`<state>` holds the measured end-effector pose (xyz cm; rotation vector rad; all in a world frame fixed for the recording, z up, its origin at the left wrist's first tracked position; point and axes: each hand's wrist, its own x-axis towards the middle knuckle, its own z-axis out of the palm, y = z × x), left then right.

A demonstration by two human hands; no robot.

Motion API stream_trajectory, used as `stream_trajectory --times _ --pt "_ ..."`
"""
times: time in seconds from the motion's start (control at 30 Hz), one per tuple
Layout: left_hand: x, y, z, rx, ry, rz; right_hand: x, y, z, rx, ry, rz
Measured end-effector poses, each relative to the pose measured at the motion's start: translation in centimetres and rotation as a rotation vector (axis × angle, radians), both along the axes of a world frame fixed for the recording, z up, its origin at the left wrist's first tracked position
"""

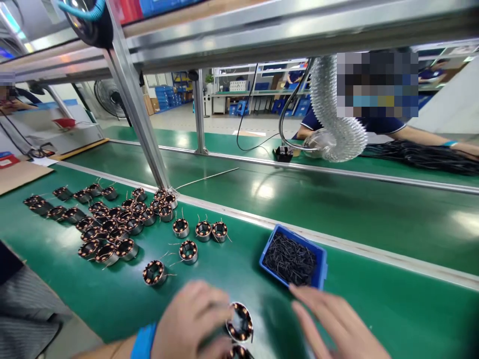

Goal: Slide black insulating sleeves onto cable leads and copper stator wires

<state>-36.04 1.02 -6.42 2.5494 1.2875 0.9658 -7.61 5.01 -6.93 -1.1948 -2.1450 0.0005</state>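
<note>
My left hand (196, 321), with a blue band (144, 341) at the wrist, is smeared by motion. Its bent fingers overlap the left rim of a copper-wound motor stator (240, 323); whether they grip it I cannot tell. Just below, a second stator (239, 352) is cut off by the picture's bottom edge. My right hand (337, 321) has its fingers stretched out and apart, with nothing visible in them. Its fingertips are at the near edge of a blue bin (322, 271) holding many short black tube pieces (290, 258).
Many more stators (112, 224) with loose wire ends cover the left of the green bench (224, 269). A metal post (136, 94) rises behind them. Across the bench, a co-worker's arm (422, 134) reaches over black cables (422, 155), beside a silver duct hose (333, 109).
</note>
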Motion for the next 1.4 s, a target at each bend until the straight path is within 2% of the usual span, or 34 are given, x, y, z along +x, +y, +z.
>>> stream_trajectory --times 0.07,0.13,0.2,0.27,0.37,0.5,0.6,0.67,0.73,0.83,0.93,1.17,1.4 --pt "-0.4 4.2 2.5 -0.048 0.151 0.162 0.5 3.5 0.9 0.031 -0.146 -0.138" --pt "-0.4 8.4 3.8 -0.12 0.307 0.256 0.2 6.3 1.2 -0.03 -0.309 -0.176" --pt "-0.1 11.3 3.9 -0.145 0.332 0.253 -0.4 8.0 0.9 -0.085 -0.371 -0.188" --pt "0.3 12.1 3.2 -0.15 0.317 0.233 -0.8 8.4 0.5 -0.097 -0.354 -0.201" --pt "0.6 10.7 2.0 -0.158 0.283 0.16 -0.8 7.7 -0.1 -0.089 -0.278 -0.233" --pt "1.2 7.7 1.4 -0.193 0.178 -0.029 -0.5 6.5 0.1 -0.093 -0.122 -0.311" --pt "1.9 6.4 1.3 -0.304 0.068 -0.199 -0.4 5.9 0.6 -0.093 0.0 -0.356" --pt "2.3 6.0 1.3 -0.396 0.019 -0.264 -0.6 5.2 0.8 -0.089 0.072 -0.37" --pt "2.4 5.8 1.4 -0.448 -0.009 -0.28 -1.1 3.9 0.6 -0.147 0.185 -0.341" --pt "2.4 5.8 1.6 -0.458 -0.018 -0.275 -2.4 1.7 -0.4 -0.418 0.521 -0.241" --pt "2.3 5.8 1.7 -0.461 -0.029 -0.275 -3.8 0.2 -1.5 -0.608 0.78 -0.237" --pt "2.3 5.8 1.5 -0.479 -0.023 -0.263 -4.5 0.2 -2.1 -0.663 0.785 -0.246" --pt "2.2 5.7 0.9 -0.425 -0.026 -0.264 -4.3 -0.2 -1.8 -0.698 0.765 -0.155"
